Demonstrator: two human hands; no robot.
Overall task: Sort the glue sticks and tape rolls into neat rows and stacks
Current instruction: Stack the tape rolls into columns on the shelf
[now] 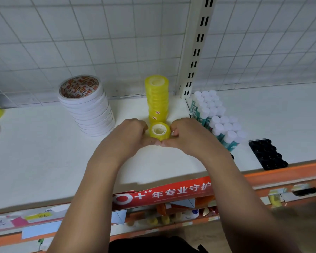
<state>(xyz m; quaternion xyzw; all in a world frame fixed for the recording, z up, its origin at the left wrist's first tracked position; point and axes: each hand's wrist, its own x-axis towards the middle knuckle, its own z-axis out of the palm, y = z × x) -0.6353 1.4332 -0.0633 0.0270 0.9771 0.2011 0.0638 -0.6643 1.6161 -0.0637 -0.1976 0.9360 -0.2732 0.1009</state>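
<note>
Yellow roll (pixel 159 131), frame centre, pinched from both sides by curled left hand (pixel 130 136) and right hand (pixel 188 137), just in front of the yellow stack (pixel 157 95); it should be kept level, cores aligned. Behind: white rolls (pixel 88 108) left, glue sticks (pixel 217 121) right.

left hand (pixel 130 136): bare, short thumbnail
right hand (pixel 189 136): bare, short thumbnail
forearms (pixel 91 189): bare, unsleeved
clothing: dark garment (pixel 150 243) at lower edge

Bright even overhead light, soft shadows under forearms, wide-angle bending at edges — lower shelf blurred
</note>
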